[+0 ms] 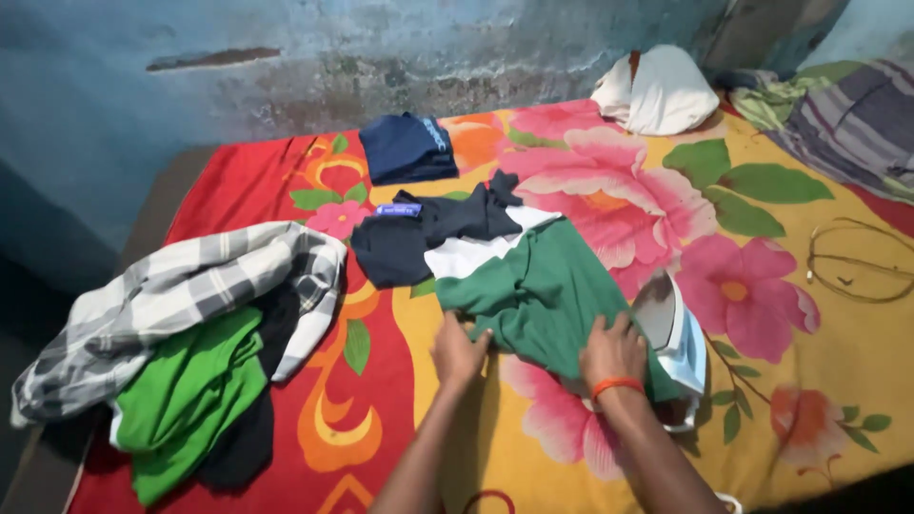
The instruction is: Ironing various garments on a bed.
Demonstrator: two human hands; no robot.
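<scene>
**Both hands on a soft green shirt**

Where the floral sheet (838, 371) runs nearest the camera, the left hand (459, 350) pinches the shirt (543, 286) at its near hem, fingers curled shut on a fold of cloth. The right hand (612, 350), an orange band at the wrist, lies flat and spread on the same green panel, pressing rather than gripping. Just beside it an iron (678, 335) rests on the sheet, touching the shirt's right edge. The shirt looks light, limp and prone to bunching, so hems and seams seem the surest holds. Left lies a heap (181, 333) of checked and green clothes; farther back a folded navy garment (409, 148), then a white bundle (657, 90) by the wall
</scene>
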